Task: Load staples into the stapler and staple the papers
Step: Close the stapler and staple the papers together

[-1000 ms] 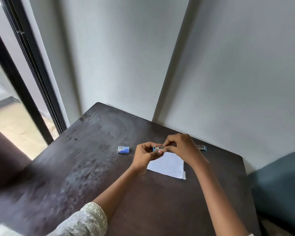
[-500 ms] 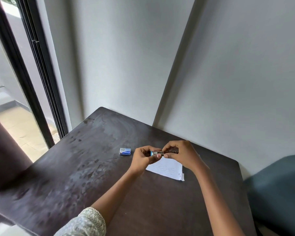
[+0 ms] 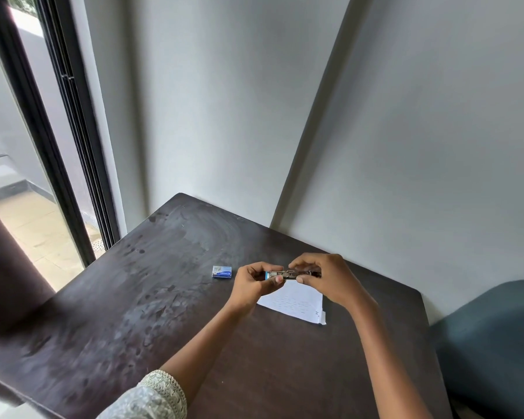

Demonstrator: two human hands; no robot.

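The stapler (image 3: 291, 274) was up off the table (image 3: 133, 297), held level between our two hands above the far edge of the papers (image 3: 294, 300). Our left hand (image 3: 254, 282) had its fingers (image 3: 277, 279) closed around the blue-capped end of it, thumb on the near side, the other fingers curled behind. Our right hand (image 3: 327, 279) was closed on the other end, its thumb pressed against the near side of the metal body and the remaining fingers arched over the top, so that only the middle stretch of the stapler showed between the two grips. We could see bright metal there, but we could not tell whether the staple channel was open or shut, nor whether any staples lay in it. The papers lay flat on the table just below and toward us from both sets of fingers, a small white stack with faint printed lines, its near right corner slightly fanned. To the left of our left fingers, close by but not touching them, the small blue staple box (image 3: 222, 271) sat flat on the table. A pale patterned sleeve (image 3: 158, 394) covered our left forearm near the bottom edge of the view. Well to the right of our right fingers, beyond the table's edge, a dark teal chair (image 3: 496, 343) stood against the wall.
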